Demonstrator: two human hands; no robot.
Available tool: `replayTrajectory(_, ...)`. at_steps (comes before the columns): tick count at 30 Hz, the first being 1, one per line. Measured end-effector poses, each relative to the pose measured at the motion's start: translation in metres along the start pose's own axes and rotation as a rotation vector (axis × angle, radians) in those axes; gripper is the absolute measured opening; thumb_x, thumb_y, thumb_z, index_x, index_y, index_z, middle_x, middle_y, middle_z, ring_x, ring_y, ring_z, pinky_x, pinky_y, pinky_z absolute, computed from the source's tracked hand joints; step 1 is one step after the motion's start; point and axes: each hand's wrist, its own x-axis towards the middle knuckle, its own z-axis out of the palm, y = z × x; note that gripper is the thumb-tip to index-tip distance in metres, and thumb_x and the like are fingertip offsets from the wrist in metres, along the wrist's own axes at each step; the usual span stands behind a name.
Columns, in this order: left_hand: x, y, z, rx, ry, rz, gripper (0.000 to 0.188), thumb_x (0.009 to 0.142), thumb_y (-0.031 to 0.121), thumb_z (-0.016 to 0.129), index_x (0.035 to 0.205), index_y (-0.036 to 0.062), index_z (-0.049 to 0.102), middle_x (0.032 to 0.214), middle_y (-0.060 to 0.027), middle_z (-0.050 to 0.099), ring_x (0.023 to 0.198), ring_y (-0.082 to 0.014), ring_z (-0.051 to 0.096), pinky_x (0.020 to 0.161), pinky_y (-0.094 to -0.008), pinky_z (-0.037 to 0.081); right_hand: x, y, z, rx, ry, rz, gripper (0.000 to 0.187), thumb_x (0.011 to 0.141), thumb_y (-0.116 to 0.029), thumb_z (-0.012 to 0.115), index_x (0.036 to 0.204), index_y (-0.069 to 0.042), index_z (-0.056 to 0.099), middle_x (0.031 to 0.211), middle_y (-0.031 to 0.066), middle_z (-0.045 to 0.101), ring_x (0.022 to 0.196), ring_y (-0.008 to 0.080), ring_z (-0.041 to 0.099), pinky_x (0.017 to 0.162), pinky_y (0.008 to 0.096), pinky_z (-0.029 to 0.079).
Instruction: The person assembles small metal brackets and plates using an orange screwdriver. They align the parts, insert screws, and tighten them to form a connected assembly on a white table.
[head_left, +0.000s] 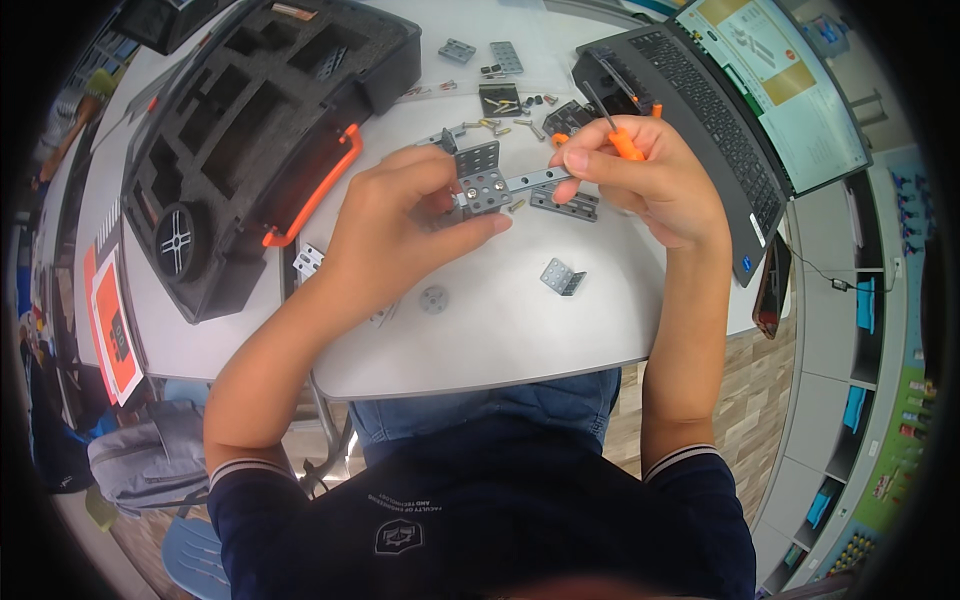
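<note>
My left hand (pixel 395 215) is closed on a grey perforated metal bracket (pixel 487 190) above the table, thumb along its lower edge. Two round screw heads show on the bracket's face. A flat metal bar (pixel 536 180) sticks out from the bracket's right side. My right hand (pixel 650 180) has its fingertips at the bar's far end. The same hand holds an orange-handled screwdriver (pixel 627 143), its thin shaft pointing up and away. Whether the bar is fastened to the bracket, I cannot tell. Just beyond lies a slotted metal beam (pixel 566 202).
An open black case (pixel 235 120) with foam cut-outs and an orange handle (pixel 325 190) stands at left. A laptop (pixel 700 110) is at right. Several screws (pixel 490 126) and plates (pixel 507 57) lie at the back. Nearer are an angle bracket (pixel 562 277) and a round disc (pixel 433 299).
</note>
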Motion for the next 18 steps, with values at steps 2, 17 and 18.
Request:
replayTrajectory(2, -0.0001, 0.0001, 0.0006, -0.014, 0.005, -0.009, 0.04, 0.072, 0.016, 0.089, 0.073, -0.0013, 0.052, 0.07, -0.0067, 0.051, 0.062, -0.0167, 0.05, 0.054, -0.0309, 0.042, 0.0001, 0.0005, -0.0001, 0.0, -0.002, 0.003, 0.017, 0.089, -0.017, 0.074, 0.097, -0.003, 0.075, 0.081, 0.0082, 0.076, 0.046, -0.0016, 0.032, 0.044, 0.0178, 0.022)
replayTrajectory(17, -0.0004, -0.0008, 0.0009, 0.003, -0.01, -0.016, 0.041, 0.073, 0.016, 0.088, 0.07, -0.001, 0.051, 0.07, -0.0073, 0.051, 0.061, -0.0177, 0.05, 0.054, -0.0318, 0.041, 0.0009, 0.0031, -0.0017, 0.014, -0.012, -0.021, 0.017, 0.09, -0.017, 0.073, 0.098, -0.002, 0.075, 0.081, 0.0093, 0.076, 0.046, -0.0017, 0.031, 0.044, 0.0179, 0.022)
replayTrajectory(18, -0.0006, -0.0006, 0.0009, 0.006, -0.01, -0.015, 0.041, 0.073, 0.016, 0.088, 0.07, -0.0012, 0.051, 0.07, -0.0075, 0.051, 0.062, -0.018, 0.05, 0.055, -0.032, 0.041, 0.0011, 0.0033, -0.0018, 0.012, -0.007, -0.023, 0.017, 0.09, -0.017, 0.073, 0.098, -0.002, 0.075, 0.081, 0.0094, 0.076, 0.046, -0.0017, 0.031, 0.044, 0.018, 0.023)
